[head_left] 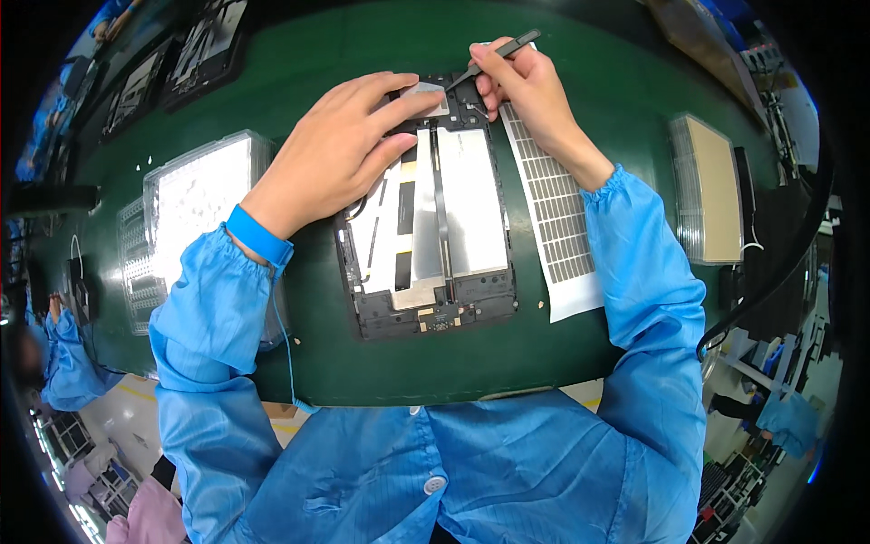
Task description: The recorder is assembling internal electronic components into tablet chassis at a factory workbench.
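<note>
An opened tablet lies in front of me on the green mat, its silver inner plate, dark ribbon cable and circuit boards showing. My left hand rests over its upper left part, fingers stretched apart, the fingertips on a pale metal piece at the top. In my right hand is a pair of dark tweezers, gripped between thumb and fingers. Their tip points down-left to the tablet's top edge, beside the left fingertips. Under the right wrist lies a white sheet of grey rectangular labels.
Clear plastic trays are stacked at the left. Another stack with a tan top stands at the right, near a black cable. More opened tablets lie at the far left. A blue wrist strap cord hangs by my left sleeve.
</note>
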### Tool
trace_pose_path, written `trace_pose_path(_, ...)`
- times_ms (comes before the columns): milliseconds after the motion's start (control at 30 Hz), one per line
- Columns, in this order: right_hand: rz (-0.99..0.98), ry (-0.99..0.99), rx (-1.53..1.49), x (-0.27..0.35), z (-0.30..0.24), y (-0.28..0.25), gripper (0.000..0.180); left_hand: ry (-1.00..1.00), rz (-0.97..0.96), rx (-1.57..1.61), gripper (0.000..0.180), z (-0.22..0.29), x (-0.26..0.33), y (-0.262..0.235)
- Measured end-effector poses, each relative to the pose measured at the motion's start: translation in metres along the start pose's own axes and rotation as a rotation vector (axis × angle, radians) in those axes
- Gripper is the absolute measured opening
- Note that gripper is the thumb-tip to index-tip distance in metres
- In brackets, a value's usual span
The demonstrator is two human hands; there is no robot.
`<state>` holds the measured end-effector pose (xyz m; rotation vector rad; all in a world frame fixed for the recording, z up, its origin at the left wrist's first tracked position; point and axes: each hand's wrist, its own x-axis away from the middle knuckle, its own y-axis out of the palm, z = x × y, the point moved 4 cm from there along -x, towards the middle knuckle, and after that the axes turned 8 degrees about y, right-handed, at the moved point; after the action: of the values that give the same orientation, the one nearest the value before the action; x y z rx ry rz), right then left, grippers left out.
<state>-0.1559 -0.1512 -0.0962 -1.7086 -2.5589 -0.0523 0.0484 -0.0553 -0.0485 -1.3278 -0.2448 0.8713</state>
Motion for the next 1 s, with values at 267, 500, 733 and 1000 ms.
trace_pose_path(267,0.186,-0.173,-0.027,0.012,-0.005,-0.002,0.028,0.082,-0.041,-0.156,0.044,0.011,-0.003,0.005)
trace_pose_path(500,0.144,-0.192,-0.111,0.0,-0.005,-0.005,0.028,0.082,-0.143,-0.131,0.047,0.015,-0.002,-0.007)
trace_pose_path(733,0.173,-0.175,-0.037,0.006,-0.005,-0.008,0.031,-0.21,0.101,-0.045,0.039,0.044,0.097,-0.116)
trace_pose_path(1000,-0.009,-0.494,0.403,0.043,-0.04,0.03,0.019,-0.545,0.461,-0.153,0.024,0.066,0.27,-0.099)
